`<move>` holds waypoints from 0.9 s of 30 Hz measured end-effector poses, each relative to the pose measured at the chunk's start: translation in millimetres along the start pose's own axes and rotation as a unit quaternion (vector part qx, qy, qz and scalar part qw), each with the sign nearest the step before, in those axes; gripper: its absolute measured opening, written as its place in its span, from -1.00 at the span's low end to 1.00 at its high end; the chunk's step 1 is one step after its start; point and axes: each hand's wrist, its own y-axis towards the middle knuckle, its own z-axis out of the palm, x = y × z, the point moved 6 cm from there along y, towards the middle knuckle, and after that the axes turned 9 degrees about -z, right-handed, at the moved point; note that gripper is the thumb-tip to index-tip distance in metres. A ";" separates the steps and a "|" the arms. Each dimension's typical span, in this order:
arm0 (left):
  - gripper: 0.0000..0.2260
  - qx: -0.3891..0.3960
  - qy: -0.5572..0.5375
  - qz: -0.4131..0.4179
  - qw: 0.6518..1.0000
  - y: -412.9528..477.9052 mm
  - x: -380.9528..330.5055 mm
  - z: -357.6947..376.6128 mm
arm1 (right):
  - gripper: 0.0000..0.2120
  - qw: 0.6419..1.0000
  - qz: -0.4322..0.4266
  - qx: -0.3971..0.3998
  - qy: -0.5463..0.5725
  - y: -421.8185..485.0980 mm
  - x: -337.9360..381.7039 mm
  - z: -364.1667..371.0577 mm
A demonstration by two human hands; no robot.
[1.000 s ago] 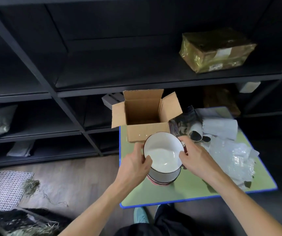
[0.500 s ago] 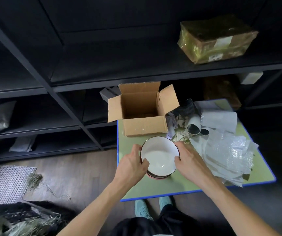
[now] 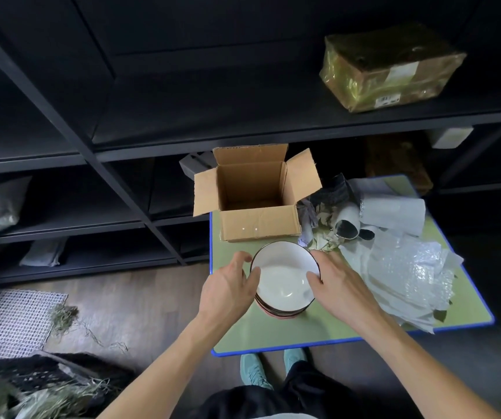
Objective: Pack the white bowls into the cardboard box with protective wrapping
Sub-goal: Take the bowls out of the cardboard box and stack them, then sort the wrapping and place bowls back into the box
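A stack of white bowls (image 3: 284, 279) with dark rims stands on the green table (image 3: 318, 331), just in front of the open cardboard box (image 3: 258, 222). My left hand (image 3: 231, 285) grips the top bowl's left rim, thumb inside the rim. My right hand (image 3: 337, 285) holds the right rim the same way. The box has its flaps folded out and looks empty inside. Bubble wrap and white foam sheets (image 3: 406, 273) lie in a heap to the right of the bowls.
Dark metal shelving (image 3: 243, 116) runs behind the table, with a wrapped parcel (image 3: 391, 66) on the upper shelf. A rolled white sheet and dark scraps (image 3: 346, 219) lie beside the box. White mesh (image 3: 10, 322) and straw lie on the floor at left.
The stack of bowls, held in both hands, has come down and towards me, away from the box front. My grip on the rim is the same.
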 end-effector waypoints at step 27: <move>-0.63 0.066 0.088 0.295 0.949 4.5 -169.5 92.8 | -0.55 0.990 0.139 -0.012 0.010 -43.3 -144.2 -55.4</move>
